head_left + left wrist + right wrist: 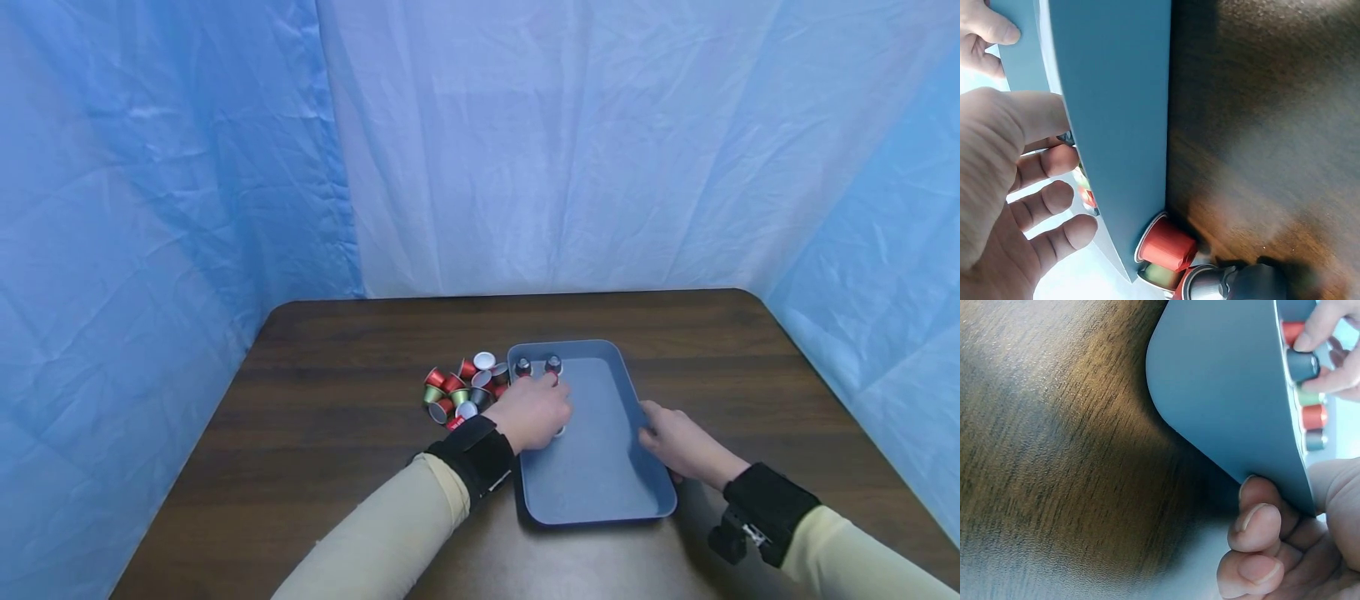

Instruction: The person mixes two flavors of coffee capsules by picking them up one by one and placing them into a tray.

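Capsule [1302, 364] sits pinched in left hand [534, 412] fingers [1325, 324] over tray [600, 467].

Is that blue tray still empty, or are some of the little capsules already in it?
Not empty. The blue tray holds two capsules at its far end, and the left hand is over its floor; most stay piled on the table.

tray [600, 467] — blue; capsules [459, 387] — red, green, silver; table [337, 375] — dark wood-grain

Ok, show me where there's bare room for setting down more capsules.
Free: the tray floor between the left hand and its near rim, and bare table in front. Crowded: the capsule pile against the tray's left rim and the tray's far-left corner.
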Motion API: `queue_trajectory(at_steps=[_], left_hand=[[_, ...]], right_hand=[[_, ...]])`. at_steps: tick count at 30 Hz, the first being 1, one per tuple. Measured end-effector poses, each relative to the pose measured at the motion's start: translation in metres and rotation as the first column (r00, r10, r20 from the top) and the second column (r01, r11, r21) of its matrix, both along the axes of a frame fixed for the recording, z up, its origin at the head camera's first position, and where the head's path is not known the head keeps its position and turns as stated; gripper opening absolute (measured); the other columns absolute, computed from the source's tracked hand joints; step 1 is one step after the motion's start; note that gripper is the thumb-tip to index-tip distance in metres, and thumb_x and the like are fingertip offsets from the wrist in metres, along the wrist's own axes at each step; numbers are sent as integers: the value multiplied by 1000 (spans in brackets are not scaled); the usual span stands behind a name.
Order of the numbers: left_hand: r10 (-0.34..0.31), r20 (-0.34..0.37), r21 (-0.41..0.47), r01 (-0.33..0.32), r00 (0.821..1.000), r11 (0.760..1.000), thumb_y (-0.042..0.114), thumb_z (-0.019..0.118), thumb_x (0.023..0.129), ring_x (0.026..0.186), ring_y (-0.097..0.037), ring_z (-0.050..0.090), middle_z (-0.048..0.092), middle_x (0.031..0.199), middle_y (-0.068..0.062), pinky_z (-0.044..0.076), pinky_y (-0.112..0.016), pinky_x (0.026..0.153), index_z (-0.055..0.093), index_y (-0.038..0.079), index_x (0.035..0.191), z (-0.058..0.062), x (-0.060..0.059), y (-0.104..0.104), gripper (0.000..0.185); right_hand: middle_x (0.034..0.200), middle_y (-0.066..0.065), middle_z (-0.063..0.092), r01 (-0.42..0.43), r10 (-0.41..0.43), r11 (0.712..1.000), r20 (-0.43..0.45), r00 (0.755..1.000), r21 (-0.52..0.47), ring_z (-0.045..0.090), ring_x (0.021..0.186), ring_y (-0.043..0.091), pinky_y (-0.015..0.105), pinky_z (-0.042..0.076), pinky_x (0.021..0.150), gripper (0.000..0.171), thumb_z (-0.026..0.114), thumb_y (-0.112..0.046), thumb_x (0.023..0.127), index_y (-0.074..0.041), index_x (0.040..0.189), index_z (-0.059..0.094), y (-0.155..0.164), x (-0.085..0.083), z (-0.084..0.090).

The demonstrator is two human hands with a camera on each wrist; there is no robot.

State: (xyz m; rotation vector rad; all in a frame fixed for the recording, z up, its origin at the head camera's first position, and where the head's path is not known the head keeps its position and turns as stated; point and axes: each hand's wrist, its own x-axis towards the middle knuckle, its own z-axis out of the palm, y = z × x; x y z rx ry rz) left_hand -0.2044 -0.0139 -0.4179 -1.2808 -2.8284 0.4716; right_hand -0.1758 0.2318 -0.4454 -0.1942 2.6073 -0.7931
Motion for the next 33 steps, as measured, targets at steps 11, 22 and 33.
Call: queue_trajectory(at_steps=[11,22,33], left_hand=[[18,56,100,-24,998,995,35,67,99,111,-18,62,66,125,-1,55,-33,89,75,23,119,4,0,-12,25],[145,109,148,-160,983,976,40,75,92,102,-18,64,67,120,-1,57,-33,85,67,19,130,25,-1,-53,45],[223,99,149,-236,970,960,36,75,93,84,-17,60,66,108,-3,54,-29,73,69,16,126,32,-1,-101,39]], right_hand=[[118,34,58,4,-4,1000,11,1000,-5,59,52,21,36,51,48,56,51,-7,102,15,149,28,1,-1,1],[112,30,60,13,-13,1000,4,1000,1,58,50,23,37,51,49,57,51,-8,102,14,149,28,0,0,-1],[96,19,61,3,-3,1000,-3,1000,-4,57,48,21,36,50,47,57,49,-7,102,14,150,28,0,0,-3]])
